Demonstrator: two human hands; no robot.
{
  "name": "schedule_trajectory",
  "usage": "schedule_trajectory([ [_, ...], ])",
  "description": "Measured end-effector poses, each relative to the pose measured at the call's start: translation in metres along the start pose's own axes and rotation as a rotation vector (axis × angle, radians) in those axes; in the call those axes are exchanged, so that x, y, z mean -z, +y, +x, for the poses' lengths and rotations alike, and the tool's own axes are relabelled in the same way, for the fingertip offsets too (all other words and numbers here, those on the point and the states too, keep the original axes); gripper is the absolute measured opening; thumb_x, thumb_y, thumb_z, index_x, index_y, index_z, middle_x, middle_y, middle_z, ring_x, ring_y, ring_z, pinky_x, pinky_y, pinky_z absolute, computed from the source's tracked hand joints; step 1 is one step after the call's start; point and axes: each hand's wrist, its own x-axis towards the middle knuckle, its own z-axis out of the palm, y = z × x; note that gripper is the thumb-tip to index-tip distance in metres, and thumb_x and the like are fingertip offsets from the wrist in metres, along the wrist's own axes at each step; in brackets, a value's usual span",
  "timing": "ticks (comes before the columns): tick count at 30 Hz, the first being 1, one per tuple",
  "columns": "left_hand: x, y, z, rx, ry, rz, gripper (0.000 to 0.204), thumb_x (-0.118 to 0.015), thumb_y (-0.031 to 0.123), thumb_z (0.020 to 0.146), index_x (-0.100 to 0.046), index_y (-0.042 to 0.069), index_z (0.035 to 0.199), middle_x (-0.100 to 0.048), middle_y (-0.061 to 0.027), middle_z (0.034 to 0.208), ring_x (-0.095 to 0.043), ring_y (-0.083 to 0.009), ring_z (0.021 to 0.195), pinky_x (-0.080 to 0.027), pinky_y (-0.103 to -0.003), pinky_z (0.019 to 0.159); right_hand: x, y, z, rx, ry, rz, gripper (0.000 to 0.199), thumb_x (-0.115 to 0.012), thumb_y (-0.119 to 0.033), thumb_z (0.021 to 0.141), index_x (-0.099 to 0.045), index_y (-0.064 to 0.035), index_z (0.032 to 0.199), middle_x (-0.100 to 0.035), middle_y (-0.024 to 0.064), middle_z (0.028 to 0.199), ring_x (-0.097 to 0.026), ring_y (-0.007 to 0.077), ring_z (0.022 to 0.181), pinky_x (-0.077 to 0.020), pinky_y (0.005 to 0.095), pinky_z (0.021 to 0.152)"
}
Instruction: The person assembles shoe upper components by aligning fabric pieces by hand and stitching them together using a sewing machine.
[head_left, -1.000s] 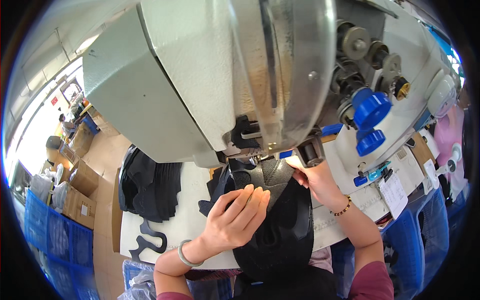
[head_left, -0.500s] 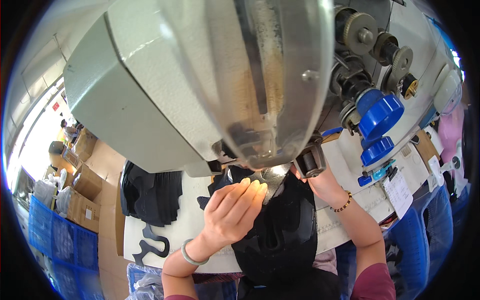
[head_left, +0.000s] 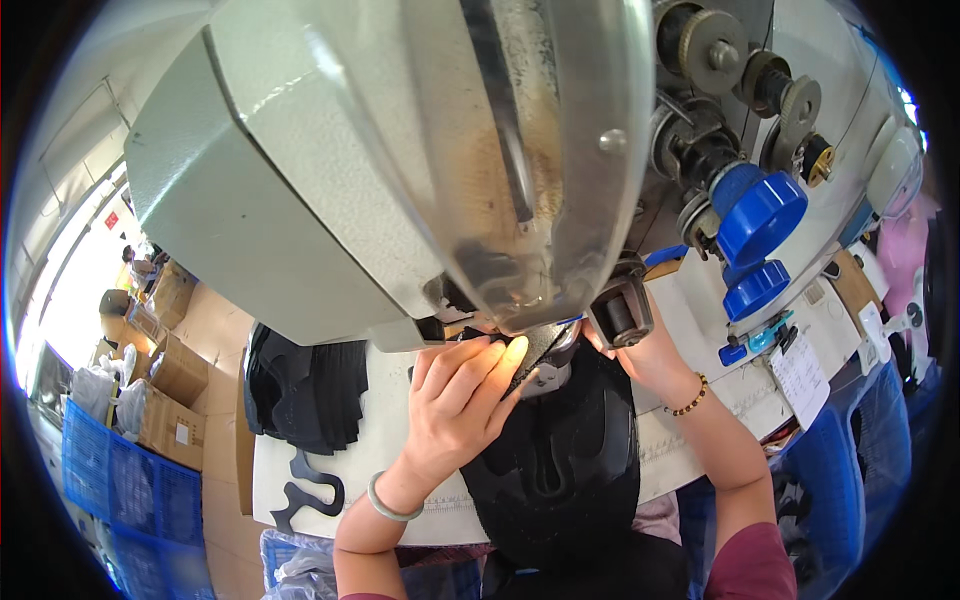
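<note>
Closer now, the grey sewing-machine head (head_left: pixel 400 170) hides more. Left hand (head_left: pixel 455 405) presses flat, gripping nothing, on the black fabric shoe-upper panel (head_left: pixel 560 460), running twelve-to-six; right hand (head_left: pixel 645 350), at two o'clock, grip hidden.

Two hands work under one big grey sewing machine (head_left: pixel 330 190): the left hand (head_left: pixel 455 400) and the right hand (head_left: pixel 640 350). Between them lies one black shoe piece (head_left: pixel 565 460). Above the right hand are two blue knobs (head_left: pixel 760 215). Left of the left hand is one stack of black pieces (head_left: pixel 300 390).
</note>
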Motion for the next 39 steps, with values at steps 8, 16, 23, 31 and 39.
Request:
schedule_trajectory([
  [8,-0.003,0.008,0.0,0.016,0.056,0.081,0.027,-0.076,0.013,0.072,-0.069,0.005,0.097,-0.061,-0.0012,0.092,-0.059,-0.0184,0.088,-0.046,-0.034,0.078,-0.022,-0.019,-0.01,0.005,0.072,-0.095,0.02,-0.055,-0.016,0.092,-0.056,0.0027,0.099,-0.058,0.0111,0.076,-0.06,0.0194,0.061,-0.0488,0.0275,0.048],
  [16,-0.007,0.001,-0.001,0.008,0.098,0.022,0.024,-0.077,0.009,0.07,-0.071,0.006,0.093,-0.063,-0.0008,0.093,-0.06,-0.0175,0.086,-0.051,-0.032,0.077,-0.023,-0.011,-0.017,0.046,0.136,0.01,0.018,-0.055,-0.007,0.087,-0.057,0.0062,0.099,-0.061,0.0157,0.082,-0.062,0.0222,0.067,-0.0524,0.031,0.054],
  [23,-0.015,0.005,0.002,-0.012,0.129,0.093,0.025,-0.073,0.006,0.067,-0.069,0.006,0.092,-0.061,-0.0026,0.092,-0.06,-0.0191,0.088,-0.051,-0.034,0.079,-0.031,-0.013,-0.024,0.077,0.156,0.053,0.017,-0.052,0.0,0.081,-0.056,0.0074,0.097,-0.06,0.0145,0.077,-0.062,0.0225,0.066,-0.0506,0.0298,0.052],
  [31,-0.025,-0.003,-0.009,-0.022,0.133,0.133,0.029,-0.069,0.009,0.065,-0.066,0.008,0.094,-0.059,-0.0116,0.094,-0.061,-0.0303,0.092,-0.052,-0.04,0.075,-0.052,-0.008,-0.043,0.151,0.154,0.001,0.014,-0.053,-0.002,0.089,-0.056,0.0082,0.099,-0.063,0.0148,0.08,-0.065,0.0223,0.067,-0.0551,0.0315,0.061],
  [39,-0.04,-0.018,-0.019,0.028,0.25,-0.078,0.027,-0.072,0.011,0.07,-0.061,0.002,0.094,-0.061,-0.0134,0.095,-0.06,-0.0292,0.074,-0.049,-0.035,0.061,-0.059,0.002,-0.061,0.093,-0.015,-0.392,0.027,-0.042,-0.01,0.097,-0.055,0.0093,0.11,-0.065,0.0189,0.09,-0.066,0.0257,0.082,-0.0556,0.0369,0.072],
])
